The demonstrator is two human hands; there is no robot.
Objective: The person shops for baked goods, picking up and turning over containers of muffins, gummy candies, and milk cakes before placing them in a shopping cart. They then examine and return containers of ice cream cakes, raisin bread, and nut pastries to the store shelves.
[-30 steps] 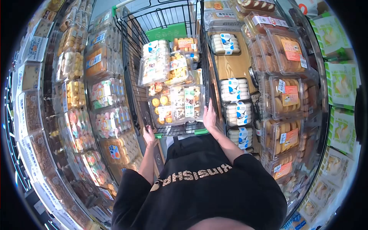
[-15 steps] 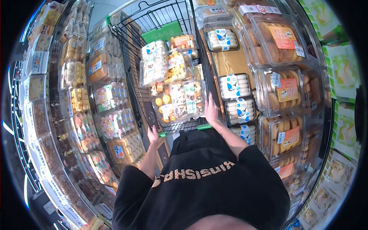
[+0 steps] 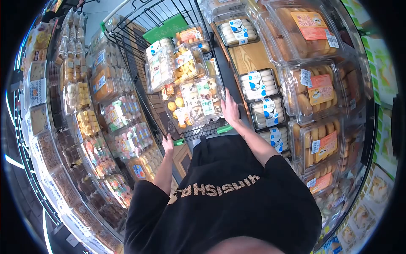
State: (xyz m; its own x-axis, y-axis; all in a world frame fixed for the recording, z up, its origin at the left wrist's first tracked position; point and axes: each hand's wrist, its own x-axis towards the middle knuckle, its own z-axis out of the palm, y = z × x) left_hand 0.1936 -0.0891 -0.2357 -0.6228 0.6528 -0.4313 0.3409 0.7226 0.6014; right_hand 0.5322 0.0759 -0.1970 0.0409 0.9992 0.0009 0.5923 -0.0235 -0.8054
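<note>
A black wire shopping cart (image 3: 127, 40) with green trim stands in front of me, loaded with clear boxes. My left hand (image 3: 168, 144) is at the left end of its handle (image 3: 202, 136), fingertips pointing up and slightly apart. Along the cart's right side rests my right hand (image 3: 230, 109), its fingers stretched beside a clear box of dark-speckled pastries (image 3: 204, 100). Left of that box lies one with round yellow pastries (image 3: 177, 111). Farther forward are a box of yellow snacks (image 3: 185, 67) and a pale box (image 3: 161, 70). A green panel (image 3: 165, 28) shows behind them.
Shelves of packaged pastries (image 3: 122, 111) line the left side. On the right, a wooden shelf (image 3: 249, 58) holds trays of white rolls (image 3: 259, 84), beside stacked boxes of orange-labelled buns (image 3: 315, 91). Green-and-white bags (image 3: 382, 135) stand at the far right.
The cart's far end has swung leftward in view, and its boxes appear farther left. My right hand has shifted slightly left and up with the cart; both hands stay at it.
</note>
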